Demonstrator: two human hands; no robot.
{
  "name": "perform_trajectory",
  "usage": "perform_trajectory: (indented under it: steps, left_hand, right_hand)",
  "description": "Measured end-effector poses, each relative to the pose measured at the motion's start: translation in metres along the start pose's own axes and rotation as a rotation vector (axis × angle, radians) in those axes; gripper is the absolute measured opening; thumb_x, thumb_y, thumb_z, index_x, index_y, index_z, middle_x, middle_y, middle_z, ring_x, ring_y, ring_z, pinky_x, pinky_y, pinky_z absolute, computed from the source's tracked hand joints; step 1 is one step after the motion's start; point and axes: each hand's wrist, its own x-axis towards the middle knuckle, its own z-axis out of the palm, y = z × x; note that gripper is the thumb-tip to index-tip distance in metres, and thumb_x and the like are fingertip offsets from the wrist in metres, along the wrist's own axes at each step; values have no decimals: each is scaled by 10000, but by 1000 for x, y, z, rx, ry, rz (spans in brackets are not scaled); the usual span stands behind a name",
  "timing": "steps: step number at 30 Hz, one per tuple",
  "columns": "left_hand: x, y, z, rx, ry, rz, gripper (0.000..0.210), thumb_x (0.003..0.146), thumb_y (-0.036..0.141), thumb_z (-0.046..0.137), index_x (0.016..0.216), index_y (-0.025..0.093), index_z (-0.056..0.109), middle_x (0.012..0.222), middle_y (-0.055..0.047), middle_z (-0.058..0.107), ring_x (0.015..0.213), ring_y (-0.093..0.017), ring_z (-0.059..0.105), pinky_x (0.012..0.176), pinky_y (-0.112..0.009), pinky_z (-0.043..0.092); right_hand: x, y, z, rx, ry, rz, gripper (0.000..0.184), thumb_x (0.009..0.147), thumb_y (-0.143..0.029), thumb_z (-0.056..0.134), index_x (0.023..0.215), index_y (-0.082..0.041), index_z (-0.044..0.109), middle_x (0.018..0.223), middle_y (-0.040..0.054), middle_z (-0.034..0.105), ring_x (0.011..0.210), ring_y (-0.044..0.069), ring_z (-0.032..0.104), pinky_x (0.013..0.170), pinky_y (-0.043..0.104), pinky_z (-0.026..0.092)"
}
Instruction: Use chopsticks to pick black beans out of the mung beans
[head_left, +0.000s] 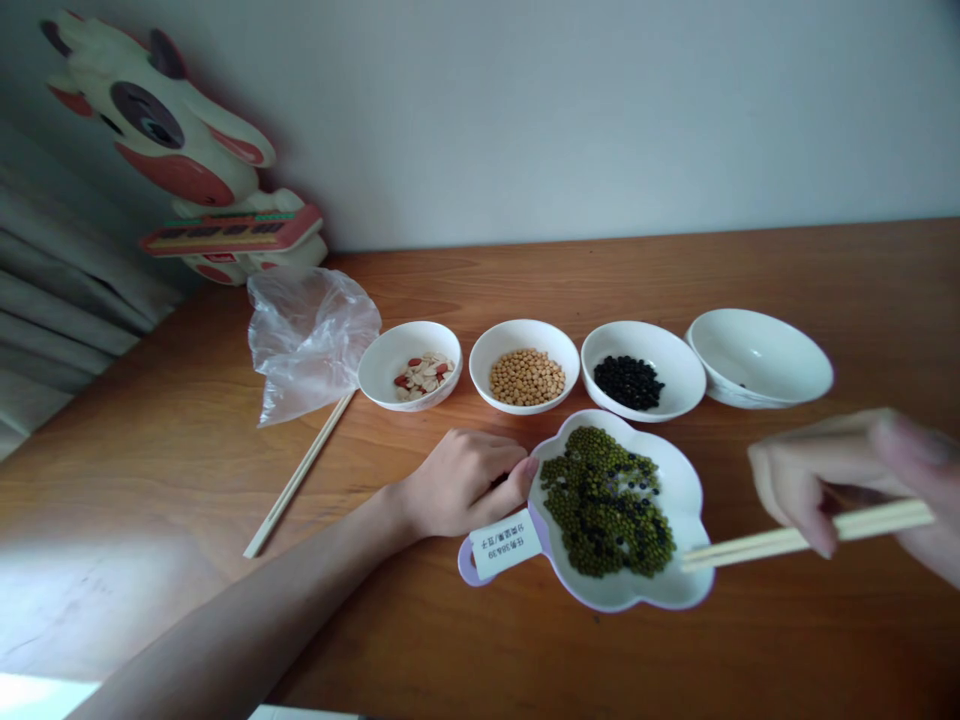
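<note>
A white flower-shaped dish with a lilac edge and a labelled handle holds green mung beans mixed with black beans. My left hand is curled closed at its left rim, thumb and finger on the edge. In my right hand, slightly blurred, is a pair of chopsticks; their tips are inside the dish by its right rim, and I see no bean between them. Behind the dish stand white bowls: one of black beans, one of yellow soybeans.
Further left, a bowl contains peanuts and pale flat seeds. The rightmost bowl has one small dark speck inside. A second pair of chopsticks and a clear plastic bag lie at left, before a cow-shaped toy keyboard.
</note>
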Motion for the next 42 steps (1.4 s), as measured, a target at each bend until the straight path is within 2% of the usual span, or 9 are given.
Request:
perform_trajectory:
  steps: [3, 6, 11, 13, 18, 21, 25, 32, 42]
  left_hand:
    - [0, 1, -1, 7, 1, -8, 430, 1116, 312, 364, 714, 183, 444, 664, 5, 527, 603, -112, 440, 616, -277, 341]
    - [0, 2, -2, 18, -1, -7, 430, 1116, 315, 358, 716, 185, 443, 669, 4, 531, 609, -114, 439, 622, -278, 343]
    - [-1, 1, -1, 25, -1, -12, 430, 1115, 320, 360, 716, 186, 448, 664, 6, 531, 599, -112, 436, 613, -277, 336]
    - [-1, 1, -1, 24, -1, -8, 433, 1116, 317, 355, 715, 185, 453, 661, 4, 532, 598, -113, 437, 614, -277, 338]
    - [0, 0, -1, 39, 1, 4, 448, 1118, 317, 352, 708, 184, 475, 663, -8, 551, 606, -120, 451, 620, -279, 352]
    - [0, 0, -1, 44, 4, 12, 452, 1117, 317, 351, 705, 184, 481, 657, -7, 551, 597, -120, 452, 613, -276, 354]
    - [0, 1, -1, 39, 2, 9, 453, 1118, 321, 348, 708, 184, 482, 660, -7, 548, 599, -121, 458, 613, -275, 360]
    - [0, 1, -1, 31, -4, 1, 446, 1118, 323, 354, 711, 184, 471, 664, -4, 544, 601, -118, 449, 616, -276, 354]
    - [0, 1, -2, 34, -2, 4, 449, 1118, 320, 355, 709, 183, 478, 661, -6, 550, 603, -119, 456, 616, -280, 357]
  right_hand:
    - [9, -7, 11, -87, 38, 12, 694, 1046, -711, 248, 763, -257, 690, 669, 59, 658, 618, 228, 585, 612, 401, 455]
    - [18, -18, 30, 3, 98, -43, 685, 1047, -709, 251, 763, -256, 680, 684, 51, 652, 644, 222, 588, 632, 384, 467]
    - [20, -22, 47, 36, -94, -69, 685, 1036, -727, 268, 797, -236, 682, 722, 71, 690, 676, 230, 631, 650, 383, 464]
    - [20, -19, 46, 1, -77, -74, 653, 1055, -684, 285, 800, -231, 679, 719, 74, 688, 669, 229, 626, 648, 380, 460]
    - [18, -12, 40, 16, 156, -102, 745, 1023, -757, 217, 760, -253, 698, 700, 55, 687, 671, 239, 627, 634, 377, 464]
    - [21, -15, 44, 15, 124, -118, 764, 985, -813, 224, 768, -254, 696, 701, 59, 682, 658, 241, 617, 622, 382, 469]
    - [25, -17, 49, -38, 59, -115, 701, 1015, -759, 246, 818, -246, 681, 759, 85, 686, 687, 258, 622, 650, 398, 473]
    - [20, -8, 36, -41, 148, -100, 774, 989, -804, 175, 778, -267, 690, 717, 57, 679, 677, 252, 613, 628, 389, 465]
    - [25, -7, 40, -86, 208, -121, 655, 1044, -700, 260, 813, -266, 694, 767, 71, 692, 725, 275, 634, 703, 422, 467]
